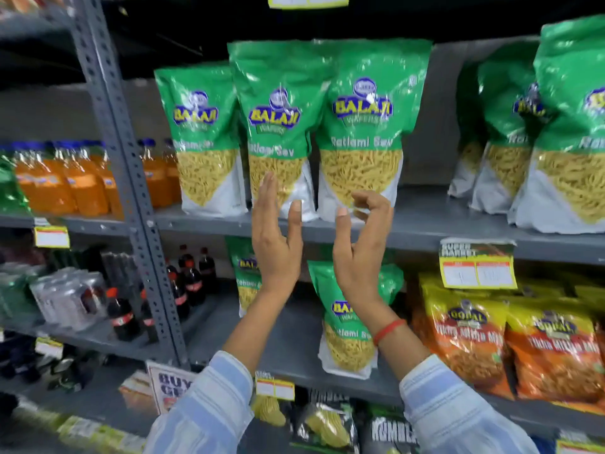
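A: Where are the bags found, relative to the hands?

B: Three green bags are stood upright in a row on a grey shelf (425, 227). The middle bag (278, 126) is seen at 12 o'clock from the left hand (276, 244), whose fingertips overlap its lower part. The right bag (366, 132) is seen at 12 o'clock from the right hand (360, 244). Whether either bag is touched cannot be told.

A: How are the hands held?

B: The left hand is held flat, with fingers straight and thumb spread; nothing is held in it. The right hand is raised with fingers loosely curled; nothing is gripped there either. The palms are turned towards each other.

A: What is noted of materials and shapes?

B: The bags are made of glossy, crinkled plastic film, green above and white at the bottom corners. Thin yellow strands are seen through a clear window. The tops are sealed flat and the bodies bulge. The shelf is made of painted metal. Orange bottles (65, 181) are ranged at 9 o'clock from the bags. A red thread (389, 330) is worn on the right wrist.
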`<state>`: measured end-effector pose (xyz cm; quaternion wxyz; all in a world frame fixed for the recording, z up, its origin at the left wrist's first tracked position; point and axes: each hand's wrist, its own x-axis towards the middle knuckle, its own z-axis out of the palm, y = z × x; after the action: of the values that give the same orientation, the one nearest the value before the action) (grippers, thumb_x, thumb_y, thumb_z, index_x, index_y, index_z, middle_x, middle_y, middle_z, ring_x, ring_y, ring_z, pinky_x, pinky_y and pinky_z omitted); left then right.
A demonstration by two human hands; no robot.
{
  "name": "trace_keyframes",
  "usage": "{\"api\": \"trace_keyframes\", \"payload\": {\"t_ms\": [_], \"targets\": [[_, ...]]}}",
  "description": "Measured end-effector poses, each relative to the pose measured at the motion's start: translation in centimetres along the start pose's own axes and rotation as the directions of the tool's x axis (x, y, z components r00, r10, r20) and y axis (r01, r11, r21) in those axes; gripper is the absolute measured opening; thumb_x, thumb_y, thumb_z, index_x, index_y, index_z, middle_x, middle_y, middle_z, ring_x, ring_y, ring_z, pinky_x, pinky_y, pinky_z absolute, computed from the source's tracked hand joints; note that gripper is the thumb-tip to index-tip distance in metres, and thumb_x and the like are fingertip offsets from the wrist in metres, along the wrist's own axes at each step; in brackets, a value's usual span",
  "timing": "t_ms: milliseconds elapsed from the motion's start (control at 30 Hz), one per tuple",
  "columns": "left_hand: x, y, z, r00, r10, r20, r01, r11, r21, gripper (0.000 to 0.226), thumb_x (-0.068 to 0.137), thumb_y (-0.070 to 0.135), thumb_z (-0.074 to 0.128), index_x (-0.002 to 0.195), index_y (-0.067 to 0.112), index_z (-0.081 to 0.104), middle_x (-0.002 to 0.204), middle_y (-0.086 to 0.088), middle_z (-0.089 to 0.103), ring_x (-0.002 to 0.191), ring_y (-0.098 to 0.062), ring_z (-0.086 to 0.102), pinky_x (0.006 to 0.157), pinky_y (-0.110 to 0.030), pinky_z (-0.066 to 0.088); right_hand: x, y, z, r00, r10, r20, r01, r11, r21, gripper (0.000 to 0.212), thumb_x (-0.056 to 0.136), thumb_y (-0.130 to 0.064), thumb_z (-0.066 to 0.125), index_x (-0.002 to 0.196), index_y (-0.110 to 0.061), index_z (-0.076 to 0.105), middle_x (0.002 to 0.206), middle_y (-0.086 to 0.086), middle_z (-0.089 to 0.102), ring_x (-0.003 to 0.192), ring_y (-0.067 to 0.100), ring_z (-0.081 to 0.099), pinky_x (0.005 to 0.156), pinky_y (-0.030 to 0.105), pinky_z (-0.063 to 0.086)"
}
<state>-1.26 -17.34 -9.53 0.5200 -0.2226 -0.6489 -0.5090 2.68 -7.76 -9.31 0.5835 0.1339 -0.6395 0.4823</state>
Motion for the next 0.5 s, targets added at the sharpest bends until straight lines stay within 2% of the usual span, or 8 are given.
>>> {"api": "trace_keyframes", "payload": {"t_ms": [100, 200, 267, 333, 433, 500], "targets": [[3.2, -0.9, -0.3, 0.994, -0.086, 0.067, 0.085, 0.996, 0.019, 0.071, 0.091, 0.054, 0.04, 0.147, 0.012, 0.025, 0.154, -0.002, 0.029, 0.144, -0.018, 0.024, 0.117, -0.031, 0.021, 2.7, -0.7, 1.7, 0.999, -0.022, 0.044, 0.021, 1.0, 0.015, 0.04, 0.091, -0.026, 0.049, 0.119, 0.002, 0.049, 0.114, 0.007, 0.049, 0.108, 0.027, 0.051, 0.096, 0.04, 0.043], [5.4, -3.0, -0.7, 0.966, -0.2, 0.166, 0.201, 0.98, 0.011, 0.099, 0.076, 0.078, 0.026, 0.15, 0.013, 0.013, 0.16, -0.007, 0.016, 0.147, -0.022, 0.013, 0.118, -0.036, 0.012, 4.6, -0.5, 3.4, 0.968, 0.116, 0.222, -0.129, 0.991, 0.045, 0.069, 0.089, -0.045, 0.051, 0.141, -0.005, 0.033, 0.138, 0.01, 0.046, 0.128, 0.022, 0.044, 0.109, 0.032, 0.035], [6.4, -4.4, -1.1, 0.929, -0.269, 0.252, 0.276, 0.961, 0.009, 0.101, 0.075, 0.076, 0.031, 0.151, 0.013, 0.008, 0.161, -0.007, 0.009, 0.149, -0.022, 0.008, 0.121, -0.042, 0.008, 5.2, -0.2, 4.5, 0.897, 0.227, 0.379, -0.264, 0.963, 0.048, 0.075, 0.091, -0.048, 0.053, 0.149, -0.011, 0.023, 0.155, 0.006, 0.032, 0.141, 0.015, 0.032, 0.117, 0.032, 0.025], [6.9, -5.8, -1.3, 0.888, -0.315, 0.335, 0.33, 0.944, 0.012, 0.092, 0.081, 0.066, 0.038, 0.151, 0.016, 0.005, 0.162, -0.006, 0.007, 0.149, -0.023, 0.007, 0.121, -0.048, 0.011, 5.4, 0.9, 5.4, 0.806, 0.316, 0.5, -0.368, 0.93, 0.006, 0.082, 0.09, -0.051, 0.053, 0.153, -0.016, 0.015, 0.161, 0.002, 0.019, 0.146, 0.013, 0.022, 0.12, 0.037, 0.019], [8.0, -7.4, -1.7, 0.829, -0.339, 0.445, 0.386, 0.922, -0.016, 0.1, 0.075, 0.078, 0.034, 0.151, 0.018, 0.01, 0.161, -0.005, 0.014, 0.148, -0.021, 0.015, 0.121, -0.045, 0.016, 5.6, 2.2, 6.9, 0.739, 0.414, 0.532, -0.412, 0.902, -0.13, 0.11, 0.07, -0.082, 0.047, 0.154, -0.021, 0.011, 0.163, -0.002, 0.013, 0.149, 0.016, 0.016, 0.121, 0.045, 0.018], [8.7, -8.4, -1.7, 0.787, -0.364, 0.498, 0.432, 0.902, -0.023, 0.094, 0.079, 0.076, 0.036, 0.15, 0.016, 0.02, 0.157, -0.006, 0.027, 0.144, -0.022, 0.028, 0.118, -0.047, 0.023, 5.7, 2.4, 7.8, 0.728, 0.448, 0.519, -0.416, 0.891, -0.184, 0.103, 0.075, -0.077, 0.047, 0.154, -0.019, 0.013, 0.163, 0.0, 0.015, 0.149, 0.019, 0.018, 0.121, 0.041, 0.02]]}}
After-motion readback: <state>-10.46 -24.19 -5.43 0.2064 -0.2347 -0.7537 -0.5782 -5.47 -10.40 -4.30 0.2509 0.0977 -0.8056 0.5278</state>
